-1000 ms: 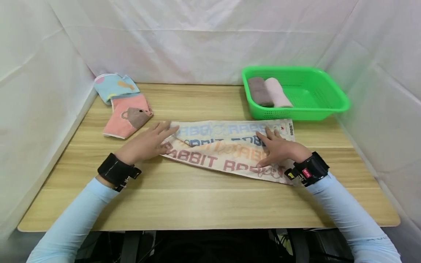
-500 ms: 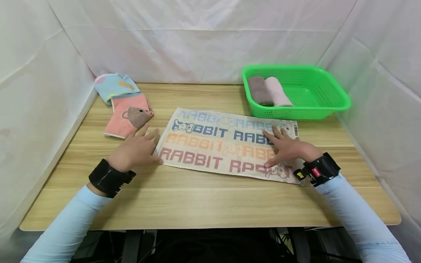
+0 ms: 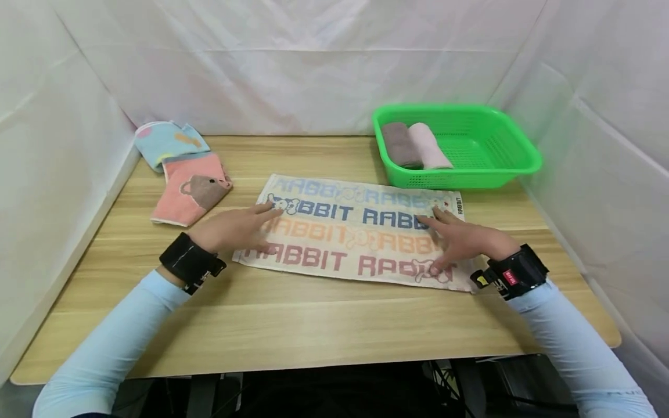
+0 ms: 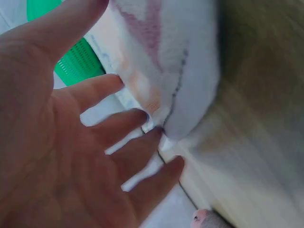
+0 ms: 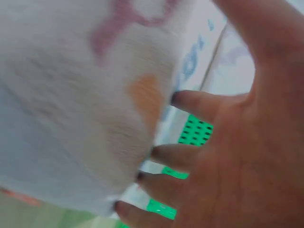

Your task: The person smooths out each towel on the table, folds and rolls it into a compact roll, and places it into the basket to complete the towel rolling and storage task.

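Observation:
A pale towel (image 3: 334,232) printed with rows of "RABBIT" lettering lies flat on the table in the head view. Over its left end is my left hand (image 3: 235,230), fingers spread and touching the cloth. My right hand (image 3: 465,237) rests on the towel's right end, its fingers apart too. In the left wrist view, the straight fingers (image 4: 133,156) of that hand reach along the towel's stitched edge (image 4: 175,90). The right wrist view has the spread fingers (image 5: 175,156) beside the towel (image 5: 71,95).
A green basket (image 3: 496,180) at the back right holds a grey-brown rolled towel (image 3: 399,145) and a pale pink one (image 3: 430,147). At the left lie a pink bear towel (image 3: 188,191) and a light blue towel (image 3: 169,142). White curtains enclose the table (image 3: 313,325).
The towel's folded-over left part has been spread out flat. My left hand drew away to the left, then came back right onto the towel. My right hand has stayed at the right end.

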Demonstrator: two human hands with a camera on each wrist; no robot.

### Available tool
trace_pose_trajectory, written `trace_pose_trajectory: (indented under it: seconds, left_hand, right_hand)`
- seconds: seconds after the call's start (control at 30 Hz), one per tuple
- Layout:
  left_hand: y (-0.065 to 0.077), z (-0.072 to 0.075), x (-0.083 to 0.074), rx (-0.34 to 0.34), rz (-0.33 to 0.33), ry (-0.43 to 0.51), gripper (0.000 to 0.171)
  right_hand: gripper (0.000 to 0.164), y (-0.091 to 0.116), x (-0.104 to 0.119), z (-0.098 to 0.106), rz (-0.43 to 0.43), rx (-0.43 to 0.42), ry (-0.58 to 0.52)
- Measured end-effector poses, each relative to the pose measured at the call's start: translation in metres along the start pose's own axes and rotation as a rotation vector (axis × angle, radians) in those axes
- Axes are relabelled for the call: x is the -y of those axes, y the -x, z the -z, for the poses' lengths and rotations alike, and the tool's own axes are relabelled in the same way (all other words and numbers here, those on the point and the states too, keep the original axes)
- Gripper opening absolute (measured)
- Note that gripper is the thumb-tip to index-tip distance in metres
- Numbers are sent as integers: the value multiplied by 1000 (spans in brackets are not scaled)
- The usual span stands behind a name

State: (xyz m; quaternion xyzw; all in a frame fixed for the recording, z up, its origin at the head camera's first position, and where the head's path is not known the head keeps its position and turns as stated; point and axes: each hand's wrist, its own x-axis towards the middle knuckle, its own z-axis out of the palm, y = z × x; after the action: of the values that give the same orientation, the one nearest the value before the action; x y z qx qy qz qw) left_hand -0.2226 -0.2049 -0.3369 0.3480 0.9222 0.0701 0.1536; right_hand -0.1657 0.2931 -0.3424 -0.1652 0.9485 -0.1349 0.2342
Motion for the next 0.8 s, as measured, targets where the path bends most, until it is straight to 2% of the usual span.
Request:
trace_pose_trajectory:
  seconds: [0.1, 0.17, 0.33, 0.4, 0.5, 0.6, 0.7, 0.8]
  left_hand:
    - [0, 1, -1, 52, 67, 72, 89]
    - [1, 0, -3, 42, 87, 83, 91]
    - [8, -5, -13, 5, 127, 52, 91]
    - [13, -7, -17, -4, 135, 15, 89]
    - [17, -8, -22, -20, 129, -47, 87]
    - [15, -2, -25, -23, 116, -103, 84]
    - [5, 14, -21, 16, 127, -69, 73]
    - [-11, 30, -7, 63, 141, 11, 49]
  right_hand:
    - [138, -2, -3, 1, 14, 3, 9]
    - [140, -4, -7, 3, 34, -3, 24]
    - [144, -8, -11, 8, 52, 21, 60]
    - [140, -11, -9, 10, 48, 41, 63]
    - [121, -17, -5, 16, 47, -4, 38]
    - [91, -27, -5, 25, 69, -152, 19]
    - [66, -39, -9, 30, 96, -292, 38]
    - [58, -48, -13, 30, 80, -322, 72]
